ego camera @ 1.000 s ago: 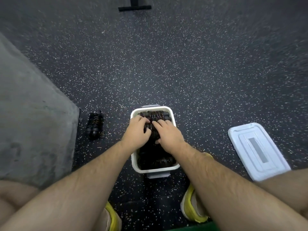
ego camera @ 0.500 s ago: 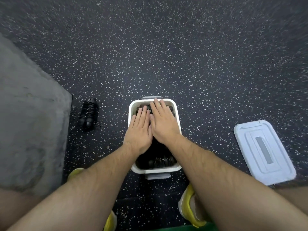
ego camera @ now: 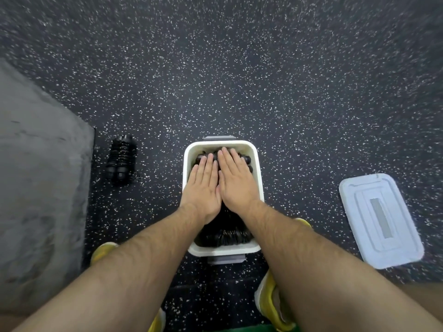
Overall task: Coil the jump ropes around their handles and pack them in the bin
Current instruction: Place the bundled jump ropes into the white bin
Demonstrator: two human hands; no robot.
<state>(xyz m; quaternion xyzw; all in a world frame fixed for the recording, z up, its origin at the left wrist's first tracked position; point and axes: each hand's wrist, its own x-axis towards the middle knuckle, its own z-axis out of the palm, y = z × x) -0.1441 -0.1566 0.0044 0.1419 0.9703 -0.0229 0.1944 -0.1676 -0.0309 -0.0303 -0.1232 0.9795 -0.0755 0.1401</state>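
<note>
Pressing jump ropes (ego camera: 225,236) | left hand (ego camera: 203,185), right hand (ego camera: 236,180): flat, earlier curled

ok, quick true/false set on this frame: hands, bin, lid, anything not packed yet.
1. The left hand and right hand lie flat, side by side, on the coiled ropes in the bin. True.
2. The white lid lies on the floor, right of the bin. True.
3. Every rope is packed. False: one coiled rope bundle lies on the floor left of the bin.
4. The right hand grips a handle. False: its fingers are straight and lie flat on the ropes.
5. Nothing lies left of that bundle. False: a grey mat covers the floor there.
</note>
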